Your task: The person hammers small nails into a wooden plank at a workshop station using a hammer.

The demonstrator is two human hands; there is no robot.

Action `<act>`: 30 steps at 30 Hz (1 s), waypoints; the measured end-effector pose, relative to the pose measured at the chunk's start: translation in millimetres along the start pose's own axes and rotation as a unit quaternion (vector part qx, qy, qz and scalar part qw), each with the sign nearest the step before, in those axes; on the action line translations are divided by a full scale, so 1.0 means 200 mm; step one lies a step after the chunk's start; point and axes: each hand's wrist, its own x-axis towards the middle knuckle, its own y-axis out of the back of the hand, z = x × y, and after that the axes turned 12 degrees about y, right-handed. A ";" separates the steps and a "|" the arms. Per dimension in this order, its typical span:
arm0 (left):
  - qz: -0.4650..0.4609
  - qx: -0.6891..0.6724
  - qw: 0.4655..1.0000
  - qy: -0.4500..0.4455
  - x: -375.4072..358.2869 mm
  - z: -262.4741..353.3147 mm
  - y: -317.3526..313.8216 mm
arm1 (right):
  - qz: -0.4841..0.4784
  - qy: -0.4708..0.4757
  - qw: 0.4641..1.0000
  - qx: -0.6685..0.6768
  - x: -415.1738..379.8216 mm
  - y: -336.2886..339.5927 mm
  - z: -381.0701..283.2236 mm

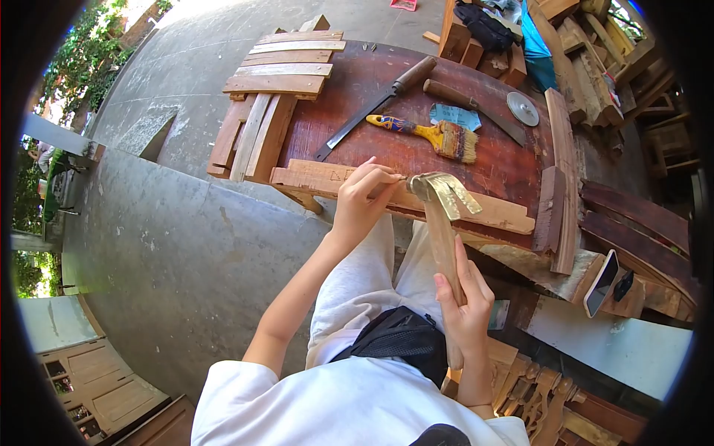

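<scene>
Your right hand (465, 293) is closed around the wooden handle of a hammer (442, 215), gripping it low on the shaft, and the metal head with its claw sits at the near edge of the worktop (372, 89), right over a pale wooden plank (416, 197). Your left hand (364, 197) is pinched shut, fingertips together just beside the hammer head and resting on that same plank; whatever it pinches is too small to make out. The plank lies flat along the near edge of the reddish-brown worktop.

Farther back on the worktop you have a paintbrush (431, 134) with a yellow and blue handle, its bristles pointing right. Behind it a long flat file (372, 108) with a wooden handle lies at a slant, and a second wooden-handled tool (472, 108) lies near it. A round metal disc (523, 108) sits just beside that tool. A stack of short boards (268, 97) covers the left end of the worktop, and more dark boards (561, 186) lie along the right end. A phone (601, 282) leans on timber to your right. Concrete floor (171, 245) spreads to your left.
</scene>
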 end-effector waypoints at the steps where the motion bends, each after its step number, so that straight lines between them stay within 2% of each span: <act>1: 0.004 0.002 1.000 0.004 0.00 0.00 0.00 | 0.001 0.000 1.000 -0.002 -0.01 0.01 0.01; 3: 0.004 -0.001 1.000 0.021 0.01 0.02 0.00 | 0.002 -0.059 0.998 0.002 -0.05 0.03 0.02; 7: 0.015 -0.016 0.999 0.042 0.01 0.01 0.00 | 0.020 -0.074 0.997 0.020 -0.11 0.04 0.08; 8: 0.015 -0.015 0.999 0.042 0.01 0.01 -0.01 | 0.039 -0.119 0.990 0.070 -0.11 0.05 0.07; 9: 0.019 -0.001 1.000 0.006 0.00 0.02 -0.01 | 0.057 -0.163 0.978 0.121 -0.12 0.05 0.07; 10: 0.023 0.014 0.999 -0.030 0.00 0.02 -0.01 | 0.058 -0.164 0.977 0.121 -0.14 0.05 0.08; 12: 0.020 0.014 0.999 -0.032 0.01 0.02 -0.01 | 0.098 -0.203 0.951 0.214 -0.17 0.04 0.10; 14: 0.020 0.014 0.999 -0.032 0.00 0.02 -0.01 | 0.103 -0.204 0.951 0.209 -0.17 0.05 0.10; 16: 0.033 -0.057 0.993 0.094 0.00 0.02 -0.01 | 0.106 -0.205 0.951 0.206 -0.16 0.06 0.10; 17: 0.032 -0.057 0.993 0.093 0.00 0.01 -0.01 | 0.103 -0.204 0.952 0.205 -0.16 0.07 0.10; 19: 0.010 0.011 1.000 0.002 0.01 0.01 -0.01 | 0.103 -0.203 0.952 0.203 -0.17 0.08 0.10; 21: 0.006 0.012 1.000 -0.012 0.00 0.01 -0.01 | 0.095 -0.204 0.952 0.207 -0.18 0.08 0.10; 23: 0.020 -0.058 0.996 0.063 0.01 0.00 0.00 | 0.096 -0.205 0.952 0.207 -0.18 0.07 0.10; 24: 0.020 -0.058 0.996 0.062 0.00 0.00 0.00 | 0.095 -0.206 0.952 0.207 -0.18 0.06 0.10; 26: 0.038 -0.245 0.946 0.206 0.01 0.06 0.00 | 0.094 -0.205 0.952 0.204 -0.16 0.05 0.09; 30: 0.023 -0.240 0.949 0.205 0.01 0.03 0.01 | 0.054 -0.172 0.972 0.153 -0.15 0.05 0.12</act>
